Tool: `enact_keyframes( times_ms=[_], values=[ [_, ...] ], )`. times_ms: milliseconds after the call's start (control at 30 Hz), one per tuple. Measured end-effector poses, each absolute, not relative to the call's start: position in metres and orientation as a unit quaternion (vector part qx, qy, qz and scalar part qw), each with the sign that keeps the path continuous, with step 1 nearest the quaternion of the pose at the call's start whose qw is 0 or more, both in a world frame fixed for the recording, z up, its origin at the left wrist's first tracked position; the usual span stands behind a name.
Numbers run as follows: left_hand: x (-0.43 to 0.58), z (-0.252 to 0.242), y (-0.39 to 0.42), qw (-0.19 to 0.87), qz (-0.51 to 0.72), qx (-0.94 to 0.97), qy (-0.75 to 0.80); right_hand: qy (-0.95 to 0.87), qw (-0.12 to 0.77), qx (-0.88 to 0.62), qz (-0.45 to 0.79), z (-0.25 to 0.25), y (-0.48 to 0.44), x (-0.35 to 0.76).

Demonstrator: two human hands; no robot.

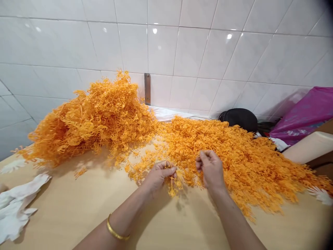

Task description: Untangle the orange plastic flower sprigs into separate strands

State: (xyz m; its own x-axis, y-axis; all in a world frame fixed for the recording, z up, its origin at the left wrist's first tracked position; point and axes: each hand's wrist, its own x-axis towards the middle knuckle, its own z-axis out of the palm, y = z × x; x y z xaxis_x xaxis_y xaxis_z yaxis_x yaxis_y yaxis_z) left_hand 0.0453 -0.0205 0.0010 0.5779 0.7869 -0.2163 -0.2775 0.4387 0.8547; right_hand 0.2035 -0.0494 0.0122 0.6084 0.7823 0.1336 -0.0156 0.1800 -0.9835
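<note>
My left hand (pixel 160 174) is closed in a pinch on an orange plastic sprig (pixel 173 186), whose branched tips hang below the fingers. To the right, my right hand (pixel 210 167) has its thumb and fingertips pressed together. Whatever it may hold is too small or hidden to make out. The two hands are apart, just above the table (pixel 109 205). Behind and right of them spreads a wide layer of loose orange sprigs (pixel 241 163). A taller heap of orange branched stems (pixel 101 118) stands at the left back.
Crumpled white cloth or paper (pixel 20 205) lies at the left edge. A black rounded case (pixel 240 119), a purple bag (pixel 304 113) and a beige roll-like object (pixel 310 147) stand at the right. A tiled wall (pixel 166 48) with a metal bracket (pixel 147 88) closes off the back.
</note>
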Motion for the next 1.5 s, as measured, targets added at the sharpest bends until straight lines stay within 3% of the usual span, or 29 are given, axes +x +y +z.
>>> enact_keyframes(
  times_ms=[333,567,767,1000,1233,1367,1500],
  values=[
    [0.047,-0.005,-0.018,0.799,0.405,0.347,0.278,-0.465,0.535,-0.528,0.468,0.006,-0.055,0.172],
    [0.056,0.002,-0.026,0.814,0.381,0.357,0.253,-0.366,0.674,-0.526,0.368,0.000,-0.049,0.166],
    [0.051,-0.001,-0.027,0.809,0.377,0.357,0.275,-0.232,0.780,-0.543,0.209,0.023,-0.050,0.207],
    [0.052,-0.010,-0.014,0.754,0.467,0.340,0.311,-0.365,0.602,-0.565,0.429,0.011,-0.053,0.185],
    [0.049,-0.009,-0.015,0.735,0.470,0.381,0.307,-0.546,0.476,-0.575,0.379,0.006,-0.058,0.169],
    [0.054,-0.013,-0.018,0.718,0.454,0.415,0.327,-0.525,0.519,-0.611,0.285,0.004,-0.056,0.166],
    [0.056,-0.014,-0.021,0.709,0.457,0.414,0.343,-0.348,0.674,-0.604,0.244,0.007,-0.051,0.188]
  ],
)
